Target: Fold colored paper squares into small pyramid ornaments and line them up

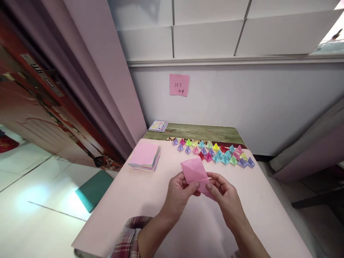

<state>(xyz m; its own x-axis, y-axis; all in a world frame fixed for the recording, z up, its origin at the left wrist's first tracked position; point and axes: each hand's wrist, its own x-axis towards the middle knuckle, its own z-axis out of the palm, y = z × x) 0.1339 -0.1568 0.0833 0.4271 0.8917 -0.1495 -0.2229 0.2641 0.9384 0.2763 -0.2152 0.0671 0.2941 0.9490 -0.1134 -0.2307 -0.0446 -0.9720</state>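
A pink sheet of origami paper [194, 169] is held up over the table between both hands, with crease lines across it and its lower part folded. My left hand [179, 193] pinches its lower left side, thumb on top and fingers curled beneath. On the lower right side, my right hand [223, 191] grips the paper the same way, thumb pressed on its face. Just beyond the paper lie rows of small folded paper boats [215, 158] in many colours. To the left sits a stack of coloured square paper [145, 154], pink on top.
The pale pink table [118, 204] reaches the wall, with a green wood-patterned strip [199, 130] at its far end. A small printed packet [158, 125] lies there. A pink note [179, 85] hangs on the wall. On the floor at left is a green flat object [94, 190].
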